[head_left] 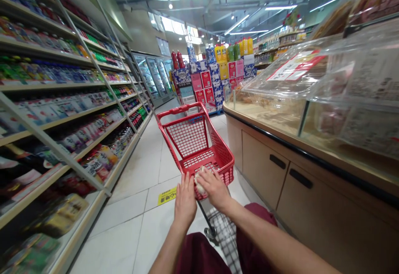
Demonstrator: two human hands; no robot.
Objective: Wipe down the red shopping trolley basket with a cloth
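A red shopping cart (193, 141) with a grid-patterned plastic basket stands before me in the aisle. At its near end, between my hands, is a small crumpled whitish thing (200, 186) whose kind I cannot make out. My right hand (215, 188) bends over it with curled fingers, gripping it at the basket's near rim. Beside it, my left hand (185, 197) points forward with fingers stretched out, close to the basket's left corner. The left palm is hidden. A grey-white checked cloth (225, 234) hangs below, between my knees.
Drink shelves (62, 85) line the left side. On the right runs a wooden display counter (258, 157) with clear plastic food boxes (289, 70). Stacked cartons (204, 85) stand ahead, and glass-door fridges (152, 76) behind. A yellow sign (167, 196) lies on the tiles.
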